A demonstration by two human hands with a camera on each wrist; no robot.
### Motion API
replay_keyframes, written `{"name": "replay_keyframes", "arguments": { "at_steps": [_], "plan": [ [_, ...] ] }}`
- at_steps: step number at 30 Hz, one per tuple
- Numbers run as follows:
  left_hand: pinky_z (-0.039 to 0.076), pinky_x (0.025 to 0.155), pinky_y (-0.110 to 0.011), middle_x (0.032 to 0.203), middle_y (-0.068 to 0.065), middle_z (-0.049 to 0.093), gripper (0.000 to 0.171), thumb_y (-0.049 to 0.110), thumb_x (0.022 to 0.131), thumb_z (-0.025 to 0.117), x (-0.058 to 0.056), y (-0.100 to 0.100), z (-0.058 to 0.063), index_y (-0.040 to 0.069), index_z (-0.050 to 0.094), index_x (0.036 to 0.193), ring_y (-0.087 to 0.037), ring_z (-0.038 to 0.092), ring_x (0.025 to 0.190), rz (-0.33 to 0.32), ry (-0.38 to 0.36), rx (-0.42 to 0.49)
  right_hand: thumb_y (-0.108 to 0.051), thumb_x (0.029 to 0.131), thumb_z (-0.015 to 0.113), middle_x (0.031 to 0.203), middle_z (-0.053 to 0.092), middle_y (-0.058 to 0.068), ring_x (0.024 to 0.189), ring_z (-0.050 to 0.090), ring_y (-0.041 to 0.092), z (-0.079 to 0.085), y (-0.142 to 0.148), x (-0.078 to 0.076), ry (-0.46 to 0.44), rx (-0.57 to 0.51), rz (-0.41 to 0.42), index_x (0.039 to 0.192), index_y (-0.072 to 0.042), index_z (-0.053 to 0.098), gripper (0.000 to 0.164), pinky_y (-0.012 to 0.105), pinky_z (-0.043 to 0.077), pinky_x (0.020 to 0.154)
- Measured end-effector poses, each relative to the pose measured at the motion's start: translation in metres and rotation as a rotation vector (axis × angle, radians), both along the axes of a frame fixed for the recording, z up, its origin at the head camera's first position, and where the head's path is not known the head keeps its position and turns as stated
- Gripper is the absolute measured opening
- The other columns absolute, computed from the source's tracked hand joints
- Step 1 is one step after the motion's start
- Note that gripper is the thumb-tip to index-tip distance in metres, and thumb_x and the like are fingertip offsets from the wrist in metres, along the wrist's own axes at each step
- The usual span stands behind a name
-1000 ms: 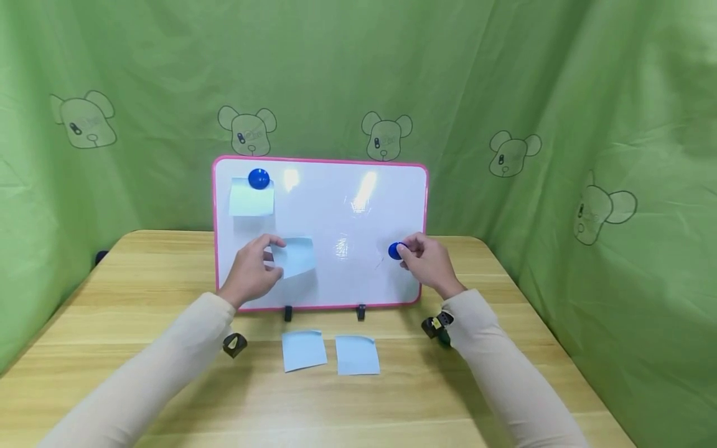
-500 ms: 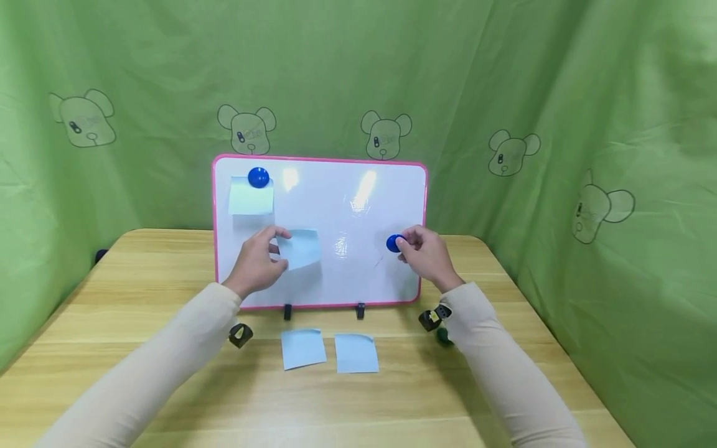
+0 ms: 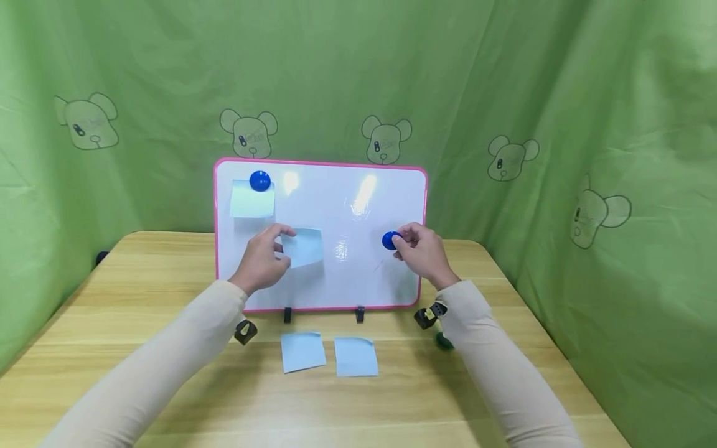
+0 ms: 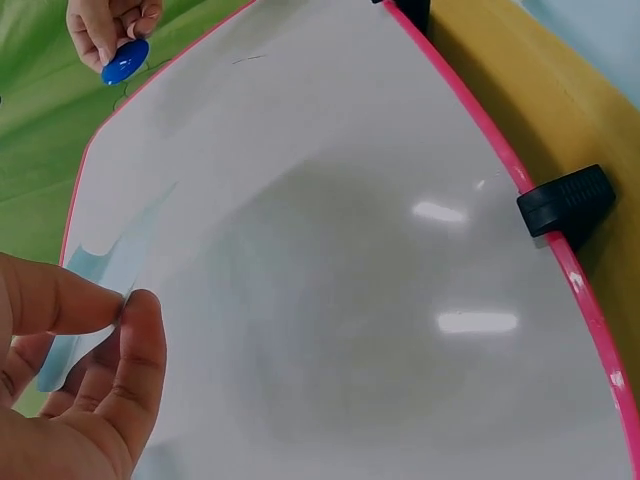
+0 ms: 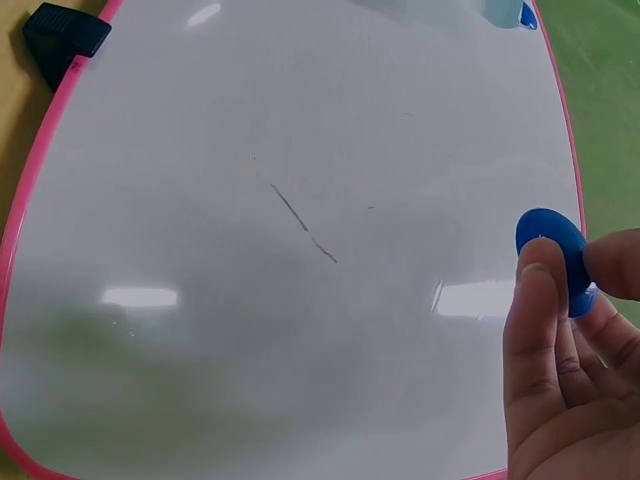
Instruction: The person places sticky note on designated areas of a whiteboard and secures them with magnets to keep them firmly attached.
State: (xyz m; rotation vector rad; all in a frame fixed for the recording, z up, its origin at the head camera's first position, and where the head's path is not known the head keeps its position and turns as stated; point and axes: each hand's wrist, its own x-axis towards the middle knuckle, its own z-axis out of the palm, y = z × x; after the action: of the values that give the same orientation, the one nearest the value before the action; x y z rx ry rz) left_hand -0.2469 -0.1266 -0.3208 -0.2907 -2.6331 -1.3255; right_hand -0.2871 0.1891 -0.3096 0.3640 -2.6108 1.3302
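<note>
A pink-edged whiteboard (image 3: 347,280) stands upright on the table. My left hand (image 3: 262,258) pinches a light blue sticky note (image 3: 307,247) by its left side, in front of the board's left half. In the left wrist view the note (image 4: 125,250) is held between thumb and finger, apart from the board. My right hand (image 3: 424,252) pinches a round blue magnet (image 3: 391,241) in front of the board's right side; the right wrist view shows this magnet (image 5: 552,240) between thumb and fingers. A second blue magnet (image 3: 260,181) sits over the top of another note (image 3: 252,202) at the board's upper left.
Two more blue sticky notes, a left one (image 3: 303,353) and a right one (image 3: 356,357), lie on the wooden table (image 3: 313,410). Black feet (image 3: 288,315) support the board. A dark green object (image 3: 444,340) lies partly behind the right sleeve. Green curtain (image 3: 325,74) surrounds the table.
My left hand has moved slightly right and up with the sticky note. My right hand has shifted a little left and up with the blue magnet.
</note>
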Motion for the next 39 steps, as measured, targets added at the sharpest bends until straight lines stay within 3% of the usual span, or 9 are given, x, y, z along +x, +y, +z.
{"name": "replay_keyframes", "arguments": {
  "at_steps": [18,39],
  "plan": [
    [0.055,0.084,-0.045,0.133,-0.013,0.049,0.042,-0.006,0.084,0.062,-0.014,0.009,0.008,0.01,0.054,0.122,-0.033,0.057,0.11,0.035,0.008,0.023,-0.018,0.097,0.059,0.093,0.064,0.015,0.074,0.066,0.024,0.006,-0.018,-0.014,0.066,-0.065,-0.028,0.109,0.0,0.06,0.022,0.028,0.056,0.065],
    [0.054,0.086,-0.044,0.136,-0.012,0.048,0.049,-0.008,0.083,0.061,-0.025,0.016,0.015,0.011,0.052,0.128,-0.032,0.056,0.11,0.045,0.033,0.015,-0.014,0.096,0.059,0.094,0.063,0.014,0.079,0.064,0.024,0.015,-0.031,-0.023,0.057,-0.083,-0.005,0.108,-0.001,0.06,0.018,0.029,0.055,0.068]
  ]
}}
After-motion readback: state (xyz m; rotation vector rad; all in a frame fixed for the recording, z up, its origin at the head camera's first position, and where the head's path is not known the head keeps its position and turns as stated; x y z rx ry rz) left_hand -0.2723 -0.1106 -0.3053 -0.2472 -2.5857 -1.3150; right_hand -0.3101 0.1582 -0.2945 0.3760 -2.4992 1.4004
